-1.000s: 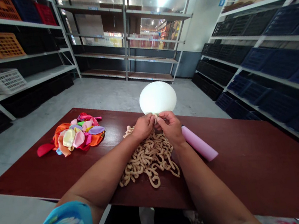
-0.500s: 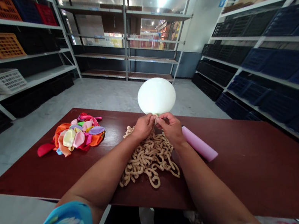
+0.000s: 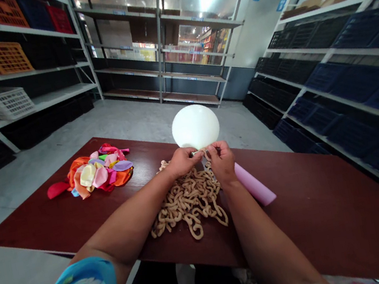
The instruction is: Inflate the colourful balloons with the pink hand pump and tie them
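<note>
A round, inflated white balloon [image 3: 195, 125] stands just beyond my fingertips, its neck toward me. My left hand [image 3: 183, 161] is closed, thumb and fingers pinching the balloon's neck. Close beside it my right hand [image 3: 222, 159] pinches at the same neck, which looks drawn out between the hands. A tan strand shows by my right fingers; whether they hold it I cannot tell. Beneath my hands lies a heap of thick, tan, curled cord [image 3: 188, 198]. A pink cylinder [image 3: 254, 183], apparently a balloon pump, lies beside my right wrist.
Several uninflated coloured balloons [image 3: 97, 170] are piled on the left of the dark red table [image 3: 314, 203]. Shelving with red and orange crates [image 3: 5, 56] stands at left, bare metal racks [image 3: 161, 63] behind, and shelves of dark crates [image 3: 347, 99] at right.
The balloon has shifted slightly left and down toward me. My right hand has moved a little right, and the gap between my fingertips has widened.
</note>
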### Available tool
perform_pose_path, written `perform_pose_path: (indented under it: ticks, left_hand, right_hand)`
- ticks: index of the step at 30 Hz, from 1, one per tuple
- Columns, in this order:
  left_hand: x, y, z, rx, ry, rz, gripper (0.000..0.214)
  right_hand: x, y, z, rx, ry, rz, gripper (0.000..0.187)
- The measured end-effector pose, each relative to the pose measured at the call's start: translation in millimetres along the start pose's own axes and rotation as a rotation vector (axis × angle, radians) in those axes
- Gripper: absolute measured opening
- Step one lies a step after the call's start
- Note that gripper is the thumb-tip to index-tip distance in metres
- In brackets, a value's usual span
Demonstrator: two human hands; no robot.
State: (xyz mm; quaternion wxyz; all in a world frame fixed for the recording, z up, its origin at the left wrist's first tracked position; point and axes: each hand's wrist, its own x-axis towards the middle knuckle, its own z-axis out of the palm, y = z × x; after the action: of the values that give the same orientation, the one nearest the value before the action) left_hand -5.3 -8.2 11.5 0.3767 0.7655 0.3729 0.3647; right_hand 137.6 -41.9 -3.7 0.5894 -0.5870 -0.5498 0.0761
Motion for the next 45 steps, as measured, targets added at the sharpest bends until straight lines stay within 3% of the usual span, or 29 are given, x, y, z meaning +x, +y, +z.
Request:
perform_pose_path:
  ticks: [9, 18, 20, 26, 31, 38, 45]
  left_hand:
    - [-4, 5, 6.4, -0.328, -0.169, -0.093, 0.026]
    - [-4, 4, 3.5, -0.312, -0.250, -0.031, 0.027]
    - [-3, 2, 3.8, -0.242, -0.228, -0.012, 0.027]
    - [-1, -5, 7.2, 0.179, 0.010, 0.190, 0.029]
    - [-2, -6, 5.5, 0.300, 0.068, 0.156, 0.033]
    - [-2, -12, 4.1, 0.345, 0.021, 0.108, 0.040]
    - [-4, -20, 6.3, 0.633, -0.079, 0.114, 0.043]
  right_hand:
    - [0, -2, 0, -0.096, 0.097, -0.034, 0.016]
    - [-2, -2, 1, -0.104, 0.155, 0.014, 0.016]
    - [-1, 1, 2, -0.073, 0.155, 0.047, 0.018]
    - [-1, 3, 5, 0.067, 0.131, 0.102, 0.023]
    - [-3, 0, 12, 0.384, 0.013, 0.169, 0.025]
    - [-2, 1, 17, 0.603, 0.021, 0.168, 0.021]
    - [4, 7, 32, 0.660, 0.003, 0.289, 0.024]
